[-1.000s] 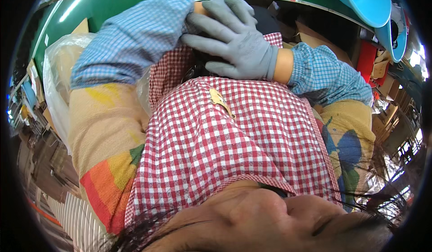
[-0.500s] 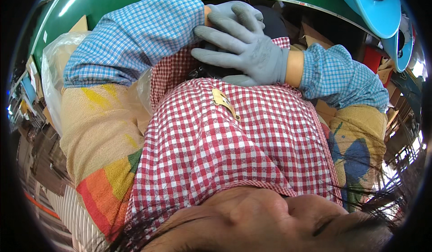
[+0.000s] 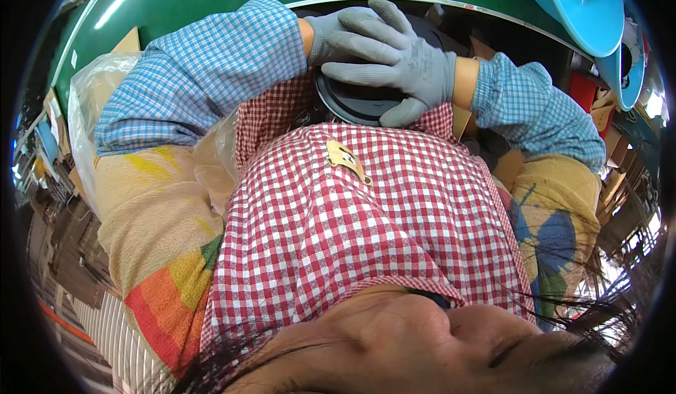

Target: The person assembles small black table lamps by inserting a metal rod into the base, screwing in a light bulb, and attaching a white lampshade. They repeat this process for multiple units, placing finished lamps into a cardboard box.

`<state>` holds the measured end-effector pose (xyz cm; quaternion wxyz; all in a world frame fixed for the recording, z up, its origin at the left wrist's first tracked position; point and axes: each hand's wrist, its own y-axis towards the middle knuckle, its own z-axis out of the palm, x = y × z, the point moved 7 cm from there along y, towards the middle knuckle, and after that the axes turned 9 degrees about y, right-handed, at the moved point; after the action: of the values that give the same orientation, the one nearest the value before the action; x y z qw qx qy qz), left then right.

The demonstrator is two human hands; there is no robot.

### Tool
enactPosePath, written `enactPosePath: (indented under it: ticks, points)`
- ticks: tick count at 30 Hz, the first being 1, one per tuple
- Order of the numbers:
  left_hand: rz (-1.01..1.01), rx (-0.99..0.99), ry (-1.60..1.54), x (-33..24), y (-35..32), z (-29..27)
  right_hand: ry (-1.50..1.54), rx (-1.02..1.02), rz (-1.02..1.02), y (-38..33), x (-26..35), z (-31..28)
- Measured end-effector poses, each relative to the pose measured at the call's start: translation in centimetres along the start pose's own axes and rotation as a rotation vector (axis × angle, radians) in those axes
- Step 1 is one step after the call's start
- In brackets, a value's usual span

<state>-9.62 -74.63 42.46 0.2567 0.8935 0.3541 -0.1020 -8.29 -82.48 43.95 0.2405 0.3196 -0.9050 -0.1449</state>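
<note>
A black round disc [image 3: 355, 105] sits directly under both gloved hands, held close against the chest at the top edge of a red-and-white checked apron [image 3: 338, 239]. The right hand [image 3: 394, 59], in a grey glove, lies over the disc with its fingers spread and flat, the thumb hooked down at the disc's near rim; it rests or presses on the disc and does not clench it. The left hand [image 3: 325, 36], also gloved in grey, is tucked beneath the right one at the disc's far-left rim; whether it grips the rim cannot be told.

The step in hand looks like steadying or pressing the disc in place. To lift or turn it, the right fingers would need to curl round the rim first.

Just below the hands a small brass-coloured clip [image 3: 345, 158] is pinned to the apron. Beyond the hands runs a green curved surface [image 3: 211, 0]. Past the left forearm is a clear plastic bag [image 3: 98, 91]; past the right wrist hang blue plastic shapes [image 3: 570, 7].
</note>
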Motion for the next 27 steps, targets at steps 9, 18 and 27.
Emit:
enactPosePath:
  ticks: [9, 18, 27]
  points:
    - [-0.395, 0.224, -0.171, 4.7, -0.2, 2.0, -0.077, -0.160, 0.333, 2.7, 2.3, 1.1]
    - [-0.381, 0.313, 0.158, 3.2, -5.3, -1.2, 1.229, -1.018, 1.149, -11.2, -7.4, 0.7]
    - [-0.938, -0.394, -0.843, -4.7, -7.6, -2.6, 1.269, -0.541, 0.985, -4.5, -0.7, 2.1]
